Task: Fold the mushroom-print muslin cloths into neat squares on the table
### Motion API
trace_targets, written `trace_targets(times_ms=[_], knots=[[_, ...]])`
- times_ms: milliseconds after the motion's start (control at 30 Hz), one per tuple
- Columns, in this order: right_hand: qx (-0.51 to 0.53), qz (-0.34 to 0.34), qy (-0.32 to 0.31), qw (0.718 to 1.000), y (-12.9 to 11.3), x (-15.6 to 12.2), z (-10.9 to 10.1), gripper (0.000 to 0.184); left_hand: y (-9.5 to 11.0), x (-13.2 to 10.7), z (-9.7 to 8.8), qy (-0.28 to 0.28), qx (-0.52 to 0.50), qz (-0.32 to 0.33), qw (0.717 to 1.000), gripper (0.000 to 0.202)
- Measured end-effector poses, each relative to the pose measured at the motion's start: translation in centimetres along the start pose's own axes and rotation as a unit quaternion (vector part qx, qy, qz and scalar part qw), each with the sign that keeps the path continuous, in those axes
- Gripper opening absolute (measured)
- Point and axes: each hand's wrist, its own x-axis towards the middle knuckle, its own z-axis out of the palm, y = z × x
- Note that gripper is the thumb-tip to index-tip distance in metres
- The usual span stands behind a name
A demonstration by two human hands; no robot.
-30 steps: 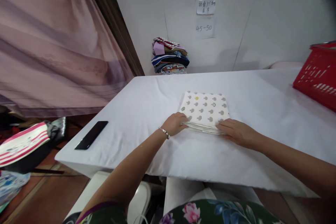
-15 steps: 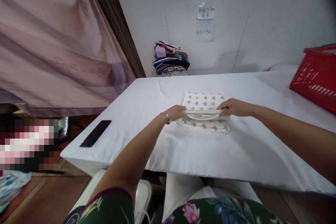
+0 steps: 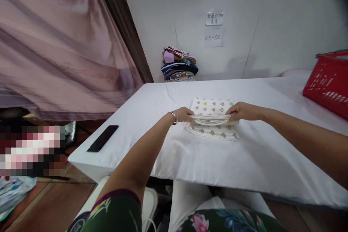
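A red plastic basket [image 3: 330,87] stands on the white table [image 3: 190,159] at about three o'clock from the hands, cut off by the edge of the view. Its slotted wall faces the camera and what lies inside cannot be seen.

Near the middle of the table lies a folded white cloth with grey print [image 3: 212,106]. Its upper layers are raised off the lower ones, which rest flat on the table at six o'clock from the lifted edge.

The left hand [image 3: 185,115] pinches the lifted edge at its nine o'clock end, with the grip closed on the cloth layers and a bracelet [image 3: 174,116] at the wrist. The right hand [image 3: 241,111] grasps the same edge at its three o'clock end, knuckles up and fingers curled around the fabric. Both forearms reach forward over the near side of the table, with the hands level with each other.

A black phone [image 3: 102,138] lies near the table's corner at nine o'clock, well apart from the cloth. A stack of folded clothes [image 3: 179,64] sits against the wall at twelve o'clock, with paper notes [image 3: 214,29] stuck above it. A pink curtain [image 3: 54,50] hangs at ten o'clock.
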Motion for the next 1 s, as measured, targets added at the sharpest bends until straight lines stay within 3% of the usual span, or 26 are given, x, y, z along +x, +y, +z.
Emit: trace_targets(times_ms=[133, 300, 433, 533, 633, 800, 900, 1000], knots=[[-0.01, 0.001, -0.018, 1.0, 1.0, -0.1, 1.3, 0.033, -0.2, -0.3, 0.4, -0.008, 0.015, 0.008, 1.0, 0.023], [-0.026, -0.011, -0.015, 0.999, 0.9, -0.3, 1.1, 0.029, 0.3, -0.3, 0.1, 0.004, 0.049, 0.0, 0.999, 0.023], [-0.055, -0.005, 0.024, 0.998, 0.4, -0.9, 1.8, 0.031, 1.1, -0.8, -0.1, 0.009, 0.037, -0.01, 0.999, 0.022], [-0.116, -0.047, 0.076, 0.989, 0.4, -1.7, 3.7, 0.035, 1.7, -1.2, -0.3, 0.01, 0.033, -0.02, 0.999, 0.023], [-0.221, -0.091, 0.156, 0.959, 0.8, -2.3, 6.6, 0.045, 2.0, -1.5, -0.5, 0.012, 0.043, -0.022, 0.999, 0.023], [-0.372, -0.147, 0.291, 0.869, 1.7, -2.1, 10.8, 0.049, 2.1, -1.3, -0.6, 0.007, 0.059, -0.023, 0.998, 0.024], [-0.411, -0.148, 0.32, 0.841, 1.9, -1.8, 11.1, 0.04, 2.1, -1.5, -0.5, 0.016, 0.084, -0.01, 0.996, 0.024], [-0.415, -0.152, 0.295, 0.847, 2.0, -2.2, 9.9, 0.036, 2.0, -2.3, 0.5, 0.075, 0.172, 0.063, 0.98, 0.02]])
